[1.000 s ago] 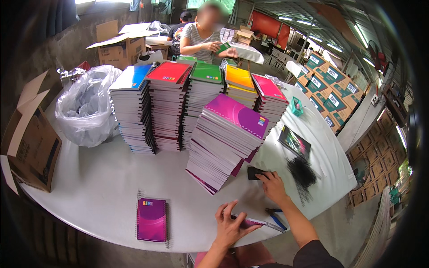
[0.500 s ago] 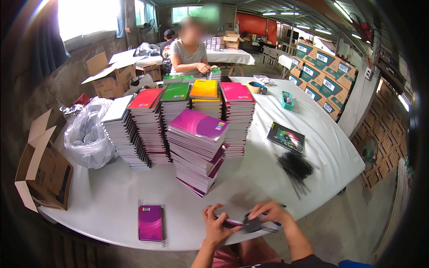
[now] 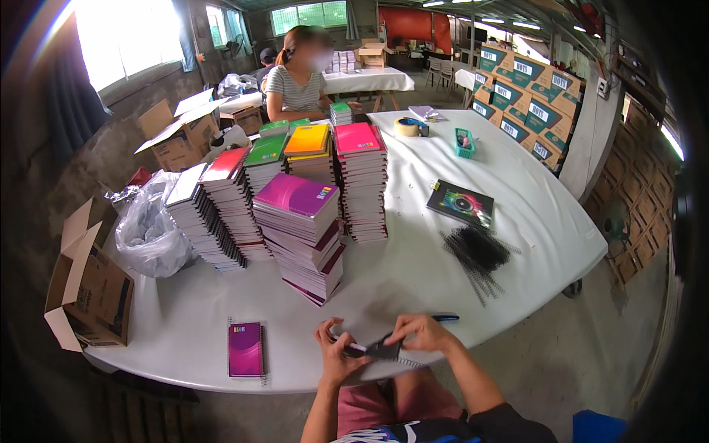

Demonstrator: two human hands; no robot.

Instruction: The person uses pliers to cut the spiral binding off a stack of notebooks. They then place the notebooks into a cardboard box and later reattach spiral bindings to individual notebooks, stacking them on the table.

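Near the table's front edge, my left hand (image 3: 338, 353) is closed around a small spiral notebook, its pale edge (image 3: 357, 347) showing between thumb and fingers. My right hand (image 3: 421, 334) pinches the notebook's dark back cover (image 3: 383, 348). A black wire coil (image 3: 410, 363) sticks out below my right hand. Just beyond that hand lies a blue pen-like tool (image 3: 445, 317). To the left, a purple spiral notebook (image 3: 245, 349) lies flat, its coil ends jutting past the cover. A tall, uneven stack of purple notebooks (image 3: 299, 232) stands beyond my left hand.
Stacks of red (image 3: 225, 166), green (image 3: 264, 150), yellow (image 3: 309, 140) and pink notebooks (image 3: 358, 140) stand behind. Loose black coils (image 3: 480, 251) and a dark-covered book (image 3: 460, 204) lie right. A plastic bag (image 3: 153, 229) and open carton (image 3: 103, 299) are left. A co-worker (image 3: 295, 92) sits opposite.
My view has shifted. Both hands stay on the notebook, with my right hand now pinching the dark cover higher up. The co-worker has turned aside, hands away from the small green stack.
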